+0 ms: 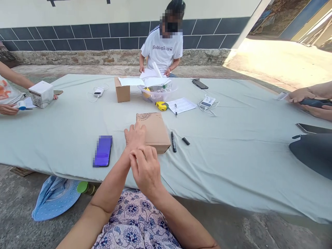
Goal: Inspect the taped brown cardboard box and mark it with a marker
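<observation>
A brown cardboard box point(157, 133) lies on the cloth in front of me, with black scribbled lines on its far left corner. My left hand point(136, 135) rests on the left side of the box, its fingers somewhat apart and holding nothing. My right hand point(146, 167) is curled against my left wrist, and no object shows in its fingers. Just right of the box lies an uncapped black marker point(173, 142), with its black cap point(186, 141) apart from it. A purple-blue phone point(103, 151), partly blurred out, lies to the left of my hands.
Across the table, a person point(164, 48) holds papers behind a clear plastic basin point(158, 94). A yellow tape measure point(162, 105) and a written sheet point(183, 105) lie before it. Other people's hands show at both sides. A dark bag point(312, 152) sits at the right.
</observation>
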### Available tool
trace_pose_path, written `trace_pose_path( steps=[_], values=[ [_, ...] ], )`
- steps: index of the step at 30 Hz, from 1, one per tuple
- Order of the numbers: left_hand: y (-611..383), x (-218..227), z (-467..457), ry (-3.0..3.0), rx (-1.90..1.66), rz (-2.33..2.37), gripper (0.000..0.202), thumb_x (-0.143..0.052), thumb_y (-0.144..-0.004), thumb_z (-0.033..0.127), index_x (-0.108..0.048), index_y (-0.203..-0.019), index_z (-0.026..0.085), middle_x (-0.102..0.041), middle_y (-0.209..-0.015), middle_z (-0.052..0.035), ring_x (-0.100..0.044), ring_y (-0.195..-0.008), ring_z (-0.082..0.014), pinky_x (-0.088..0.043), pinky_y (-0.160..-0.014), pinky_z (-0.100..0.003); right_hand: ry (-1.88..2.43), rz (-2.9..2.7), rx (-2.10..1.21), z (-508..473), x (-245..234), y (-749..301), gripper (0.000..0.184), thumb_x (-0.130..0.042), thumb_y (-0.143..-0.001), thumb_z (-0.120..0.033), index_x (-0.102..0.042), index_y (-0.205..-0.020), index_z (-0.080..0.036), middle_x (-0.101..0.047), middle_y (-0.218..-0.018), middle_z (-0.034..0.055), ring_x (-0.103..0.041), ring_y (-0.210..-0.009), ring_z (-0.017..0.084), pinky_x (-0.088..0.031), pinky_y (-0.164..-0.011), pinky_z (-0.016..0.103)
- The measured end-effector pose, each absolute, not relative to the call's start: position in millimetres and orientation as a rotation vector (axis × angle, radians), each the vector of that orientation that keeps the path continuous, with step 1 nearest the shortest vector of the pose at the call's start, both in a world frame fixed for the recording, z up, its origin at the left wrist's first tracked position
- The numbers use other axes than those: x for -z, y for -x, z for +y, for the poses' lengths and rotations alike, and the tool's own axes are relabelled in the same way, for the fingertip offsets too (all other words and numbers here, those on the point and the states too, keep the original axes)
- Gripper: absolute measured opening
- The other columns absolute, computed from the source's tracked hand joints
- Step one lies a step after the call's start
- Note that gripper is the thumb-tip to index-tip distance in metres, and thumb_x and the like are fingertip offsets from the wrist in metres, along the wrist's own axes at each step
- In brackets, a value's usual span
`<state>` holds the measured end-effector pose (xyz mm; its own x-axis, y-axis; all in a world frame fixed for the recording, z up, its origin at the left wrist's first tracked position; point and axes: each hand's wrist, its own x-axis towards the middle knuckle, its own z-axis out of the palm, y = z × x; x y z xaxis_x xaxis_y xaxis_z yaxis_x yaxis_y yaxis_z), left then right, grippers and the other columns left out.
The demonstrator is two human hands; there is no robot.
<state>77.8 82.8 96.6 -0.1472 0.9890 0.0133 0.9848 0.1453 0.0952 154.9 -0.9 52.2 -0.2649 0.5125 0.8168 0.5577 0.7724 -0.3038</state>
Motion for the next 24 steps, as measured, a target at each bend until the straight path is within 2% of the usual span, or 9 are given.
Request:
trace_pose_path(
  steps=[4,8,11,13,15,20,22,23,24],
  values=[
    [-79,-98,90,-1.985,-0.093,2.366,0.045,-0.034,-0.098,0.005,-0.060,-0.131,0.022,-0.057,-0.144,-0.0128,-0.058,-0.125,-0.0299,-0.048,-0.101,-0.048,0.515,-2.099,-0.017,-26,-42,-146,0.027,-0.055,-0.097,-0.008,-0.055,-0.074,-0.022,-0.056,-0.075,0.0021,-0.048,-0.075,0.019,-0.044,-0.070,0.033],
    [-77,-99,92,-1.967,-0.053,2.337,0.045,-0.037,-0.095,0.003,-0.062,-0.127,0.021,-0.062,-0.137,-0.0125,-0.059,-0.123,-0.0294,-0.048,-0.101,-0.048,0.636,-1.975,-0.085,-4,-48,-159,0.015,-0.058,-0.099,-0.011,-0.060,-0.087,-0.020,-0.065,-0.089,0.0042,-0.056,-0.088,0.018,-0.049,-0.084,0.033],
    [-76,-99,92,-1.946,-0.055,2.329,0.043,-0.035,-0.096,0.004,-0.065,-0.122,0.021,-0.065,-0.130,-0.0138,-0.060,-0.121,-0.0309,-0.049,-0.099,-0.050,0.790,-1.841,0.033,10,-50,-162,0.014,-0.057,-0.099,-0.010,-0.060,-0.091,-0.020,-0.065,-0.090,0.0063,-0.057,-0.086,0.020,-0.051,-0.081,0.034],
    [-76,-97,91,-1.952,-0.093,2.326,0.045,-0.034,-0.095,0.001,-0.065,-0.122,0.020,-0.065,-0.130,-0.0150,-0.060,-0.122,-0.0314,-0.049,-0.099,-0.052,0.710,-1.942,0.072,0,-46,-157,0.020,-0.052,-0.097,-0.004,-0.060,-0.090,-0.021,-0.065,-0.087,0.0066,-0.059,-0.086,0.021,-0.054,-0.082,0.035],
    [-77,-93,90,-1.959,-0.149,2.318,0.045,-0.034,-0.095,0.001,-0.064,-0.123,0.020,-0.064,-0.131,-0.0161,-0.060,-0.123,-0.0320,-0.049,-0.099,-0.052,0.595,-2.055,0.041,-17,-41,-151,0.022,-0.052,-0.093,-0.002,-0.060,-0.085,-0.021,-0.065,-0.080,0.0045,-0.061,-0.081,0.021,-0.056,-0.076,0.033],
    [-67,-85,84,-1.884,-0.278,2.325,0.036,-0.041,-0.103,0.021,-0.059,-0.134,0.018,-0.061,-0.138,-0.0188,-0.063,-0.121,-0.0350,-0.054,-0.093,-0.049,0.416,-1.969,-0.392,-6,-37,-175,0.007,-0.061,-0.096,-0.020,-0.060,-0.090,-0.025,-0.068,-0.073,-0.0052,-0.065,-0.065,0.012,-0.057,-0.064,0.022],
    [-59,-81,79,-1.836,-0.366,2.296,0.043,-0.041,-0.105,0.029,-0.050,-0.146,0.018,-0.058,-0.143,-0.0189,-0.064,-0.122,-0.0338,-0.055,-0.094,-0.047,0.578,-1.821,-0.356,28,-32,-200,0.009,-0.056,-0.098,-0.016,-0.062,-0.097,-0.023,-0.073,-0.089,0.0026,-0.070,-0.084,0.017,-0.059,-0.078,0.030],
    [-55,-77,75,-1.803,-0.450,2.250,0.048,-0.040,-0.106,0.033,-0.044,-0.151,0.019,-0.056,-0.147,-0.0188,-0.064,-0.125,-0.0332,-0.054,-0.097,-0.047,0.698,-1.706,-0.307,46,-27,-213,0.009,-0.055,-0.098,-0.020,-0.064,-0.101,-0.021,-0.073,-0.096,0.0072,-0.070,-0.095,0.022,-0.058,-0.087,0.038],
    [-51,-72,71,-1.758,-0.553,2.182,0.053,-0.039,-0.106,0.038,-0.037,-0.156,0.019,-0.053,-0.152,-0.0188,-0.062,-0.129,-0.0329,-0.053,-0.100,-0.047,0.901,-1.523,-0.251,63,-20,-225,0.012,-0.057,-0.097,-0.029,-0.065,-0.102,-0.022,-0.073,-0.099,0.0084,-0.069,-0.098,0.023,-0.058,-0.088,0.041]
  ],
)
